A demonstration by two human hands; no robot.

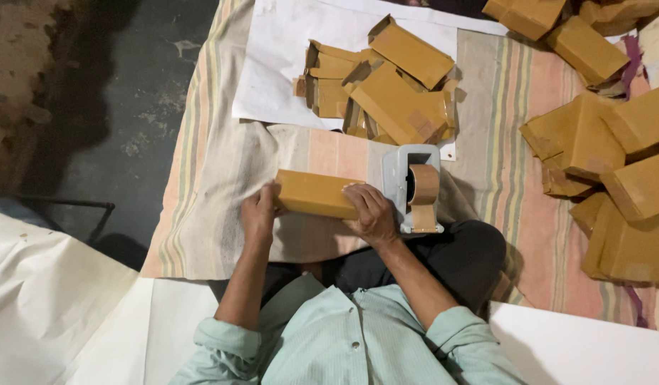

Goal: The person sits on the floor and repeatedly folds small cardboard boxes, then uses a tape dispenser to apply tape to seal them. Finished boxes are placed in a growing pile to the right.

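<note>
striped pastel cloth (222,214) is covering dark concrete floor (130,93). left hand (258,214) and right hand (372,212) are gripping long tan cardboard box (315,194), fingers clamped on its ends.

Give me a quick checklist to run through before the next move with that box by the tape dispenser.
1. Left hand grips the box at its left end: ok.
2. Right hand holds its right end: ok.
3. Tape dispenser upright beside the right hand, roll loaded: ok.
4. Loose tape end ready to pull: cannot tell.
5. Box flaps closed: cannot tell, ends covered by hands.
6. Striped cloth beyond the box is bare: ok.
</note>
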